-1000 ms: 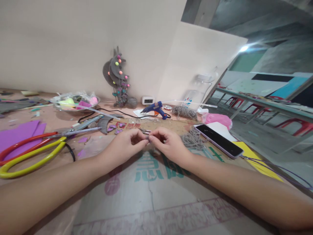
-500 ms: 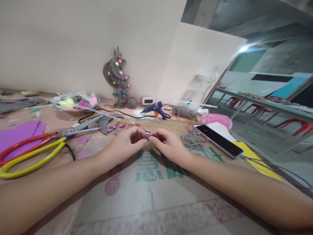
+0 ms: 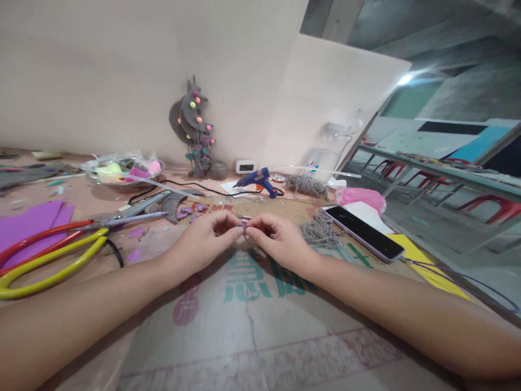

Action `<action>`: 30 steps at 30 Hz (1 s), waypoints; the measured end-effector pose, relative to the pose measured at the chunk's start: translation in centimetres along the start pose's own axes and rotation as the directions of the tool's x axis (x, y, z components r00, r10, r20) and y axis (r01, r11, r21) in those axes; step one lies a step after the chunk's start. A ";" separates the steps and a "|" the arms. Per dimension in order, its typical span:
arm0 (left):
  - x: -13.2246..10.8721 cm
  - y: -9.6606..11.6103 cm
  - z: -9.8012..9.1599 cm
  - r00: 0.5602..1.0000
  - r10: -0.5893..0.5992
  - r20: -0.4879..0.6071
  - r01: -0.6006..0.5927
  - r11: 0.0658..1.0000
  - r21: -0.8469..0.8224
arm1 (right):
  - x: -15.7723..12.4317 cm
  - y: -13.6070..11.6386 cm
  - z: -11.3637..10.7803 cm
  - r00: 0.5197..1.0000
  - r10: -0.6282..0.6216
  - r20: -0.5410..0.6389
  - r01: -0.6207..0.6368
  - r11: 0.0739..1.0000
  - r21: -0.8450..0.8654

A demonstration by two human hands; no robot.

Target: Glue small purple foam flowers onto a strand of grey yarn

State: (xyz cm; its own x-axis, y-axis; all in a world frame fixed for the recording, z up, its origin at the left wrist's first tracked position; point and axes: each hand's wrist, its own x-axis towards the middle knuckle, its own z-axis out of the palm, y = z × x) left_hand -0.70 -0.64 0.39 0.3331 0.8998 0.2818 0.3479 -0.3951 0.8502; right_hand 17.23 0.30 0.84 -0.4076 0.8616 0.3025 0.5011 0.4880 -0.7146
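Observation:
My left hand (image 3: 207, 239) and my right hand (image 3: 277, 239) meet fingertip to fingertip over the cardboard sheet (image 3: 252, 320) on the table. Both pinch a tiny purple piece (image 3: 243, 229) between thumbs and forefingers; its shape is too small to make out. A bundle of grey cord (image 3: 319, 231) lies just right of my right hand. Small purple cut-outs (image 3: 191, 210) lie just beyond my left hand.
Red- and yellow-handled scissors (image 3: 52, 250) and purple foam sheets (image 3: 28, 220) lie at the left. A blue glue gun (image 3: 258, 180), a phone (image 3: 364, 232), a bowl of craft bits (image 3: 122, 169) and a grey felt ornament (image 3: 195, 130) sit further back. Yellow paper (image 3: 423, 260) marks the right edge.
Both hands stay pinched together at the same spot; the fingers have shifted only slightly around the small piece. The view has tilted a touch.

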 end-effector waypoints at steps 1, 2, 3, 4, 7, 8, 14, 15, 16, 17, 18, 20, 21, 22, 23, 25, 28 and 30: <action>0.0 0.0 0.0 1.000 -0.002 0.000 0.002 1.000 0.000 | 0.0 0.0 0.0 1.000 0.003 -0.001 -0.003 1.000 0.008; 0.0 0.0 0.0 1.000 -0.007 0.001 0.007 1.000 -0.002 | 0.1 0.0 0.0 1.000 0.007 -0.005 -0.007 1.000 0.016; 0.1 0.0 0.0 1.000 -0.015 0.005 0.015 1.000 -0.009 | 0.1 0.0 0.0 1.000 0.013 -0.012 -0.013 1.000 0.021; 0.1 0.1 0.1 1.000 -0.025 0.011 0.025 0.999 -0.020 | 0.1 0.0 0.0 1.000 0.019 -0.021 -0.019 1.000 0.024; 0.1 0.2 0.1 0.999 -0.049 0.018 0.050 0.998 -0.043 | 0.1 0.0 0.0 0.999 0.034 -0.032 -0.033 0.999 0.033; 0.1 0.3 0.1 0.998 -0.056 0.007 0.056 0.998 -0.030 | 0.1 0.0 0.0 0.999 0.033 -0.027 -0.032 0.999 0.038; 0.2 0.1 0.1 0.998 -0.052 -0.035 0.053 0.998 0.045 | 0.0 -0.2 -0.3 1.000 -0.004 0.008 0.004 0.996 0.089; 0.2 0.1 0.1 0.998 -0.046 -0.033 0.047 0.998 0.045 | 0.0 -0.2 -0.3 1.000 0.004 0.005 -0.005 0.996 0.093; 0.2 0.0 0.1 0.999 -0.038 -0.029 0.040 0.998 0.045 | 0.0 -0.2 -0.2 1.000 0.015 0.001 -0.015 0.996 0.091; 0.2 0.0 0.1 0.999 -0.030 -0.023 0.031 0.999 0.042 | 0.1 -0.2 -0.2 1.000 0.024 -0.005 -0.023 0.996 0.084; 0.2 0.0 0.1 1.000 -0.025 -0.016 0.026 0.999 0.036 | 0.1 -0.2 -0.2 0.999 0.030 -0.011 -0.029 0.997 0.071; 0.1 0.2 0.1 1.000 -0.020 -0.003 0.020 0.999 0.029 | 0.1 -0.1 -0.1 0.999 0.037 -0.026 -0.036 0.999 0.036; 0.1 0.2 0.1 1.000 -0.019 0.001 0.019 0.999 0.029 | 0.1 -0.1 -0.1 0.999 0.038 -0.031 -0.037 0.999 0.020; 0.0 0.3 0.1 1.000 -0.019 0.004 0.019 0.999 0.030 | 0.1 -0.1 -0.1 0.999 0.038 -0.033 -0.038 0.999 0.008; 0.0 0.4 0.1 1.000 -0.023 0.006 0.022 0.999 0.034 | 0.1 0.0 -0.1 0.999 0.035 -0.034 -0.036 0.999 -0.001; -0.1 0.5 0.1 0.999 -0.029 0.012 0.029 0.999 0.040 | 0.1 0.0 0.0 0.999 0.027 -0.035 -0.027 0.999 -0.017; -0.1 0.6 0.1 0.999 -0.024 0.027 0.023 0.999 0.041 | 0.1 0.0 0.0 0.999 0.018 -0.037 -0.019 0.999 -0.044; -0.1 0.5 0.1 0.999 -0.011 0.034 0.010 0.999 0.036 | 0.1 -0.1 0.0 0.999 0.014 -0.035 -0.016 0.998 -0.058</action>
State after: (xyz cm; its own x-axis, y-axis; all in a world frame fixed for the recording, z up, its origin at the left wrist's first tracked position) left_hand -0.46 -0.97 0.74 0.3586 0.8975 0.2568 0.3822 -0.3922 0.8367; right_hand 17.17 0.36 0.92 -0.3735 0.8729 0.3139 0.5516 0.4811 -0.6814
